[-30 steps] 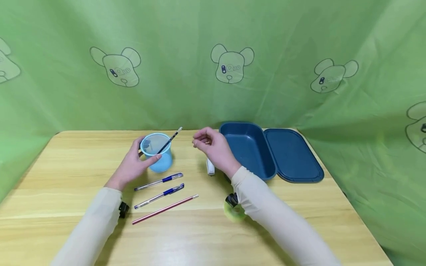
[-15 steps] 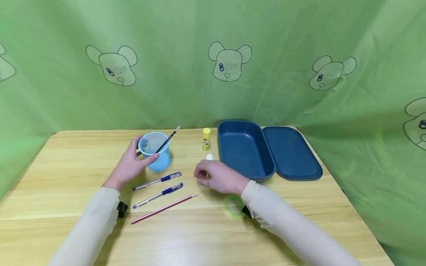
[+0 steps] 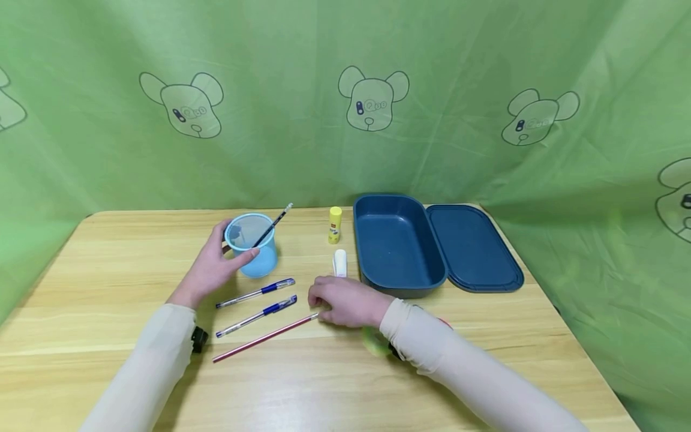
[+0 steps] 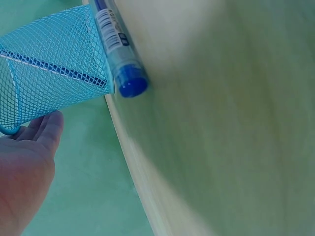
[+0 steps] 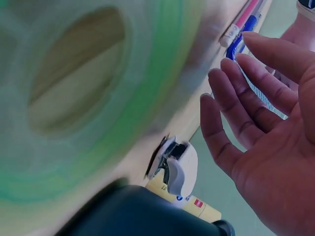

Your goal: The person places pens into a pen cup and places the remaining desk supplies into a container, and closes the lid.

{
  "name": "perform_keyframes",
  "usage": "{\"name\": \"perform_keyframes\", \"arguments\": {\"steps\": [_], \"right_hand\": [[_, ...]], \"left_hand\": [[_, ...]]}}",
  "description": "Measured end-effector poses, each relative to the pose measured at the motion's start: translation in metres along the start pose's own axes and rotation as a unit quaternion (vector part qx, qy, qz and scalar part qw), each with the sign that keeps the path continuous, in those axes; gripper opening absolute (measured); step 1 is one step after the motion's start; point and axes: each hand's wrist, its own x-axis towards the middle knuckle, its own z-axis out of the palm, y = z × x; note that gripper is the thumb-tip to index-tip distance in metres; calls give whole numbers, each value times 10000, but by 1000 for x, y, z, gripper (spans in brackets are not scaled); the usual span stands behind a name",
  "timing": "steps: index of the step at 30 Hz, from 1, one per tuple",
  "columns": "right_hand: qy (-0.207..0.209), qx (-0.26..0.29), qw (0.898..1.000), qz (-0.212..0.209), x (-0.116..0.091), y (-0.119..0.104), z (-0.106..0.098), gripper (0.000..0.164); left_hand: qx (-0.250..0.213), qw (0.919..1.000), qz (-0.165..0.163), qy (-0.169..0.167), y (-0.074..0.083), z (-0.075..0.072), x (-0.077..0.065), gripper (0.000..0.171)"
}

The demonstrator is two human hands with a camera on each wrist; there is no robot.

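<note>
My left hand point(image 3: 207, 273) holds a light blue mesh pen cup point(image 3: 259, 263), its thumb at the near rim and its other fingers around the far side. A black pencil point(image 3: 274, 225) leans inside the cup. My right hand point(image 3: 351, 302) is low over the table by the eraser end of a red pencil point(image 3: 264, 339). In the right wrist view its fingers point(image 5: 229, 128) are loosely bent, with nothing between them. Two blue-capped pens, an upper pen point(image 3: 255, 293) and a lower pen point(image 3: 256, 317), lie between cup and red pencil.
Beyond my right hand are a white stapler point(image 3: 340, 262) and an upright yellow glue stick point(image 3: 335, 225). A dark blue box point(image 3: 399, 240) stands right of them, with its lid point(image 3: 475, 249) alongside. A green tape roll point(image 3: 372, 343) is partly under my right wrist.
My right hand has come from beside the glue stick, past the stapler, toward me to the red pencil's eraser end. My left hand stays on the pen cup.
</note>
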Motion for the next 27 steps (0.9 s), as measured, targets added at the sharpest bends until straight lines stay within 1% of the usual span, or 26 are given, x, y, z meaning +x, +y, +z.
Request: {"name": "perform_keyframes", "arguments": {"steps": [9,14,18,22,27], "right_hand": [[-128,-122,9996,-221,2,-3,4,13],[-152,-193,9991,-339,4,-4,7,9],[-168,-245,9989,-368,6,-3,8,11],[-275,-102,9991,-317,6,-2,5,13],[-258,389,9985,-270,1,1,-2,14]], "left_hand": [[19,10000,-17,25,1,0,0,97],[36,10000,-27,-2,-1,0,-1,98],[57,10000,-29,19,-1,-1,-1,99],[26,10000,14,4,0,-1,-1,98],[-37,10000,-4,-17,2,0,-1,98]]}}
